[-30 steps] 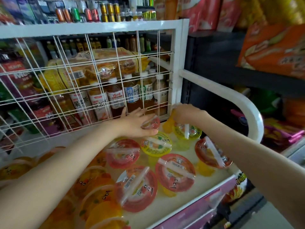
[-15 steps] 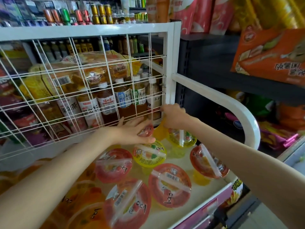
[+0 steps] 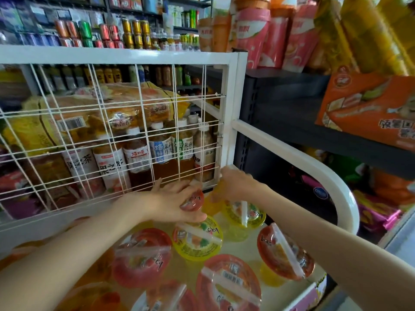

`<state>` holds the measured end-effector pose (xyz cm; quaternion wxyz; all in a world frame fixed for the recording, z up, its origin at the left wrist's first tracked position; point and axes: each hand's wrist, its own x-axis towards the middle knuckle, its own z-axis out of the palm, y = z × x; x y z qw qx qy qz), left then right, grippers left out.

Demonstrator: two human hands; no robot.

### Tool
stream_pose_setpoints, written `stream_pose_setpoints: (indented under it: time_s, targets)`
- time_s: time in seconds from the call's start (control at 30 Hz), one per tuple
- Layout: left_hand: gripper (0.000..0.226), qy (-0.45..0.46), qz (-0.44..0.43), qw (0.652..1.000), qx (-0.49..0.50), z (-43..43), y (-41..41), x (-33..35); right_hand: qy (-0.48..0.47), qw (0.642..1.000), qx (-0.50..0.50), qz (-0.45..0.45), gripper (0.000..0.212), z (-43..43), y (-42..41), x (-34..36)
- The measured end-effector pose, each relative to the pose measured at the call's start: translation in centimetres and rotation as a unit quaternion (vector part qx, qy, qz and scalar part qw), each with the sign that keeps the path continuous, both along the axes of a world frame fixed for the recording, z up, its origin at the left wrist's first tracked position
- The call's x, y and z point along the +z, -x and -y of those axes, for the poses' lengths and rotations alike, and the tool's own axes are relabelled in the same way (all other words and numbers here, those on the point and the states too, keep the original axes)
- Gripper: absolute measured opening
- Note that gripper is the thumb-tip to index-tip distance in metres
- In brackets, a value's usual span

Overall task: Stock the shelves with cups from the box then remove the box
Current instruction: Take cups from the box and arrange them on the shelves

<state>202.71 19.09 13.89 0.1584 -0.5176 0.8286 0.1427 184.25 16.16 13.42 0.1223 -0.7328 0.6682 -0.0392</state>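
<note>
Several jelly cups with red or yellow lids stand on the white shelf. At the shelf's back, against the wire grid, my left hand is wrapped around a red-lidded cup. In the back right corner my right hand grips an orange cup that its fingers mostly hide. Just in front of my hands stand two yellow-lidded cups. A red-lidded cup tilts at the right edge. No box is in view.
A white wire grid closes the shelf's back, with tea bottles and bagged snacks behind it. A curved white rail bounds the right side. Dark shelving with orange packs stands further right.
Both hands have stayed at the back corner, pressing their cups a little further toward the grid. The camera has tilted up and moved closer.
</note>
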Motion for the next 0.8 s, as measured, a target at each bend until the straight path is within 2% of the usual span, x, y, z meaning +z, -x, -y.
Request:
stream_pose_setpoints:
  time_s: [0.13,0.23,0.33,0.4,0.6,0.67,0.8]
  targets:
    - [0.088,-0.016,-0.007,1.0,0.006,0.3,-0.1,0.0,-0.001,0.999,0.001,-0.046,0.065,0.7,-0.4,-0.6]
    - [0.102,-0.025,-0.016,0.999,0.015,0.6,-0.1,-0.2,-0.026,0.997,-0.013,-0.072,0.066,0.9,-1.1,-0.9]
    - [0.114,-0.036,-0.037,0.999,0.013,0.9,-0.3,-0.7,-0.004,0.998,-0.022,-0.063,0.037,0.9,-1.3,-0.5]
    - [0.118,-0.038,-0.055,0.998,0.011,1.2,-0.5,-1.0,0.001,0.998,-0.034,-0.043,0.031,1.1,-1.0,-0.2]
    - [0.119,-0.033,-0.069,0.997,0.014,1.3,-0.6,-1.3,0.016,0.994,-0.074,0.082,0.041,1.9,0.2,-0.8]
    - [0.122,-0.027,-0.07,0.997,0.014,1.5,-0.6,-1.5,0.022,0.99,-0.053,0.125,0.045,1.7,0.5,-0.9]
    - [0.124,-0.023,-0.064,0.998,0.008,1.5,-0.7,-1.7,0.071,0.989,0.005,0.13,0.039,1.3,0.3,-1.2]
